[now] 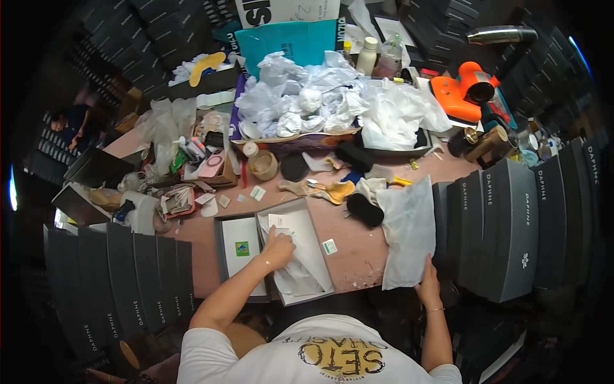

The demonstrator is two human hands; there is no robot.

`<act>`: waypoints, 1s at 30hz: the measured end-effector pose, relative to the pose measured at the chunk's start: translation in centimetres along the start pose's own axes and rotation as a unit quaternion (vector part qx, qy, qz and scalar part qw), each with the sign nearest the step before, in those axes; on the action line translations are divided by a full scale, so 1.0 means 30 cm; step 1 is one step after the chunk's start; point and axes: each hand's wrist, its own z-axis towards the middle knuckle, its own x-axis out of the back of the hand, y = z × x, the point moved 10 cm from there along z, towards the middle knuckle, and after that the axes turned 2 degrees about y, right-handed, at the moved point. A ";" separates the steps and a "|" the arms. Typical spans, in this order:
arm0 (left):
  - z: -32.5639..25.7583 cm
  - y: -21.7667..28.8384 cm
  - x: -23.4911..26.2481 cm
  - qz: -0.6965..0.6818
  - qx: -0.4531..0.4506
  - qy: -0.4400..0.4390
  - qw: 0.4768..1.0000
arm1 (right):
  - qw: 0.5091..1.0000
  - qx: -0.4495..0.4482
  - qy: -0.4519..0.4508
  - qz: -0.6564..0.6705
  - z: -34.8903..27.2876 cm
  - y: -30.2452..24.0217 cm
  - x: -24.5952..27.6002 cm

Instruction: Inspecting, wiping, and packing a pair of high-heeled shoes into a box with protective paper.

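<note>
A long pinkish-brown worktable (355, 246) runs across the view, hemmed in by stacked dark grey shoe boxes: one row (511, 224) standing on end along its right edge, another row (121, 281) off its left near corner. At the far edge sits a tray heaped with crumpled white tissue paper (307, 96), with a teal cardboard sheet (294, 41) upright behind it and an orange tool (464, 89) toward the far right corner. Near the front edge lies an open grey shoe box (320, 253) lined with white tissue, its lid (240, 246) just beside it on the left, carrying a small green label. The left hand (278, 246) presses flat, fingers spread, on the tissue inside the box. The right hand (427, 285) pinches the near corner of a loose white tissue sheet (409, 230) draped over the table's right front edge.
</note>
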 end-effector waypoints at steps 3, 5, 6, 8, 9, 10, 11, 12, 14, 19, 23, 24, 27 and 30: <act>0.030 0.082 0.050 -0.067 -0.040 0.098 0.992 | 0.993 -0.115 0.026 -0.024 0.054 0.153 -0.063; 0.061 0.068 -0.020 -0.061 0.040 -0.063 0.995 | 0.997 -0.033 0.074 -0.013 0.066 0.276 -0.123; 0.049 0.047 -0.055 -0.054 0.081 -0.144 0.985 | 0.995 0.010 0.097 -0.003 0.064 0.253 -0.113; 0.024 0.087 0.018 -0.025 0.027 0.026 0.999 | 0.974 0.091 0.206 0.000 0.018 0.203 -0.069; -0.012 0.108 0.048 -0.011 0.000 0.112 0.994 | 0.957 0.132 0.259 0.001 -0.026 0.130 -0.025; -0.023 0.106 -0.012 -0.044 0.012 0.063 0.997 | 0.972 0.078 0.211 0.061 -0.028 0.114 -0.006; -0.022 0.111 -0.065 -0.076 0.017 0.017 0.997 | 0.978 0.022 0.169 0.117 -0.025 0.082 0.036; -0.006 0.114 -0.088 -0.102 0.016 -0.025 0.994 | 0.975 -0.036 0.135 0.175 -0.008 0.057 0.071; 0.004 0.098 0.069 -0.192 0.011 0.096 0.977 | 0.959 0.027 0.195 0.202 0.018 -0.069 0.208; 0.090 0.203 0.186 -0.729 0.052 0.129 0.670 | 0.928 0.193 0.241 0.208 0.133 -0.477 0.517; 0.145 0.501 0.103 -0.926 0.133 -0.078 0.344 | 0.915 0.214 0.114 0.323 0.016 -0.818 0.540; 0.153 0.589 0.122 -0.939 0.062 -0.096 0.324 | 0.902 0.232 0.069 0.359 -0.058 -0.894 0.506; 0.098 0.639 0.103 -0.950 -0.026 -0.111 0.290 | 0.857 0.210 -0.142 0.449 -0.301 -1.006 0.254; 0.031 0.522 0.115 -0.924 0.020 0.059 0.378 | 0.772 0.240 -0.422 0.411 -0.527 -0.938 0.050</act>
